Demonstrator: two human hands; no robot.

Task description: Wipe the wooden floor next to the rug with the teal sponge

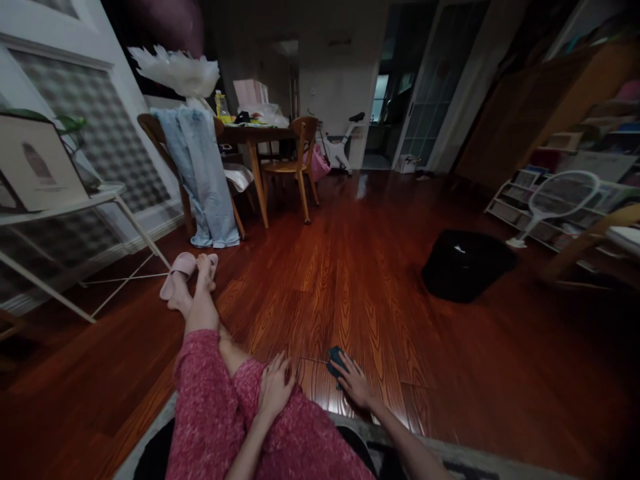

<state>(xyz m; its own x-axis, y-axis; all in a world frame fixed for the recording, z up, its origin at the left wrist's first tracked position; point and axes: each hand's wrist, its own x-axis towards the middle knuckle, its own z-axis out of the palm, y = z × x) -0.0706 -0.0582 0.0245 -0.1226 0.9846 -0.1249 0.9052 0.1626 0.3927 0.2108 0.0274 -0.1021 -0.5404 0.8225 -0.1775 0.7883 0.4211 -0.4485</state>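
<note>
My left hand (276, 387) rests on the thigh of my crossed legs, on the red speckled trousers (200, 393). Its fingers are loosely apart and nothing shows in them. Low over the wooden floor, to the right of my knee, my right hand (354, 381) has its fingers over a small dark blue-green cloth (335, 355). Part of the cloth sticks out past the fingertips, and the rest is hidden under the hand. Whether the cloth touches the floor I cannot tell for sure.
A black bin (467, 267) stands to the right, a white racket-shaped object (564, 197) behind it. Pink slippers (179, 270) are at my feet, beside a white side table (120, 193). Farther off are a chair draped with jeans (200, 173), a dining table (255, 133) and an exercise bike (341, 147).
</note>
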